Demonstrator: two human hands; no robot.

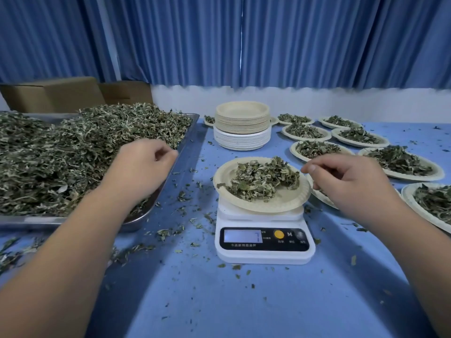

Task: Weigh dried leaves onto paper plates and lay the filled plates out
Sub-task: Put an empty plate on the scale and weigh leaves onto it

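Both hands are curled, and whether either holds anything cannot be told: your left hand over the tray at its right rim, your right hand just beside the leaf-filled plate on the scale. Open table lies nearer you; filled plates crowd the right.

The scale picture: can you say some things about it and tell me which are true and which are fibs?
1. The plate on the scale holds dried leaves. True.
2. A stack of empty plates stands behind the scale. True.
3. The metal tray sits to the right of the scale. False: it sits to the left.
4. The left hand grips the plate on the scale. False: it is over the tray's edge, apart from that plate.
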